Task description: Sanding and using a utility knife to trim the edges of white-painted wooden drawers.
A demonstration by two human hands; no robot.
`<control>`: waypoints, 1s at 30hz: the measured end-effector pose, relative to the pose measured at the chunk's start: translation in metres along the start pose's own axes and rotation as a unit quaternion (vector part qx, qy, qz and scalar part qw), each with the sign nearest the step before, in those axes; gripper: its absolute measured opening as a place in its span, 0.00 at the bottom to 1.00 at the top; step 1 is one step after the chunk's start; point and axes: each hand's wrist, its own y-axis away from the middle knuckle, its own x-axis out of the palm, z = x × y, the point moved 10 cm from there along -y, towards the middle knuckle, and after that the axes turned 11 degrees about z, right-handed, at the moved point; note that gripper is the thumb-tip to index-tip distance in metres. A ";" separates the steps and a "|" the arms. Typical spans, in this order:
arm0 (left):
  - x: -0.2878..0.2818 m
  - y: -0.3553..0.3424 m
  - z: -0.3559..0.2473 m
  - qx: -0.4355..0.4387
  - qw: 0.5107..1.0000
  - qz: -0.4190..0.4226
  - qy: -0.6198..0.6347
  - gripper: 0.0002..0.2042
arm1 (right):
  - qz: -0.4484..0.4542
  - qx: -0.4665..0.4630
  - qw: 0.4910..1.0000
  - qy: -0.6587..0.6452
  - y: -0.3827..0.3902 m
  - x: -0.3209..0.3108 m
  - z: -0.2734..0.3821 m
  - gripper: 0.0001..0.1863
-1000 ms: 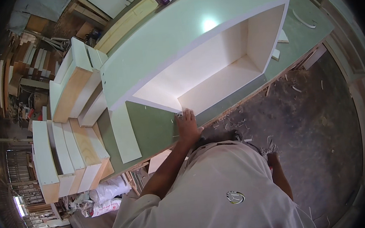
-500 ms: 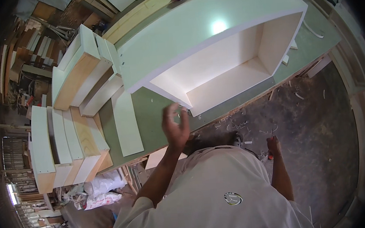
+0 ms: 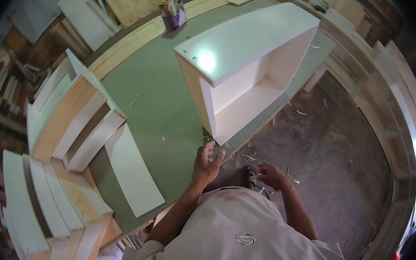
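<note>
A white open-fronted box unit (image 3: 254,41) stands on the green-topped bench (image 3: 151,105). My left hand (image 3: 207,165) is at the unit's near lower corner, fingers apart and holding nothing I can make out. Whether the fingertips touch the corner I cannot tell. Thin pale curls of trimmed strip lie beside them. My right hand (image 3: 272,177) is low over the floor, right of my body, closed around a small tool with red-orange parts; the fingers hide most of it.
On the left stand several curved white and bare-wood drawer parts (image 3: 57,192). A flat white board (image 3: 131,166) lies beside them. A purple and white carton (image 3: 173,13) stands at the back. Shavings litter the dark floor (image 3: 324,154); pale framing (image 3: 361,77) curves along the right.
The view has shifted, and the unit's left side panel now shows. My right hand has come in from the right toward my body. My left hand stays by the unit's near corner.
</note>
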 end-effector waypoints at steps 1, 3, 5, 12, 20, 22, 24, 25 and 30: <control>0.003 0.002 0.013 0.014 1.000 0.019 0.007 0.32 | -0.001 -0.043 0.999 -0.021 0.012 0.008 0.036 0.27; 0.009 0.002 0.033 0.034 0.995 0.050 0.074 0.40 | -0.052 -0.087 0.995 -0.012 0.040 0.015 0.101 0.26; 0.004 0.007 0.017 0.039 0.982 0.087 0.161 0.45 | -0.096 -0.134 0.986 -0.001 0.063 0.017 0.148 0.26; 0.005 0.048 -0.001 -0.037 0.904 0.281 0.321 0.26 | -0.149 -0.116 0.953 0.235 0.116 0.047 0.233 0.19; -0.137 0.007 0.083 0.013 0.992 0.034 0.124 0.19 | -0.171 -0.029 0.974 0.143 0.181 0.013 0.219 0.25; -0.184 0.004 0.114 -0.015 0.977 -0.057 -0.205 0.26 | -0.201 0.008 0.979 0.023 0.190 -0.004 0.219 0.22; -0.211 0.013 0.102 -0.030 0.923 -0.102 -0.370 0.32 | -0.202 -0.013 0.979 -0.030 0.199 -0.018 0.240 0.21; -0.219 0.009 0.105 -0.089 0.916 -0.050 -0.388 0.36 | -0.202 -0.036 0.975 -0.084 0.202 -0.026 0.248 0.19; -0.235 0.000 0.014 0.050 0.976 -0.018 -0.210 0.44 | -0.198 -0.193 0.957 -0.085 0.197 -0.065 0.317 0.15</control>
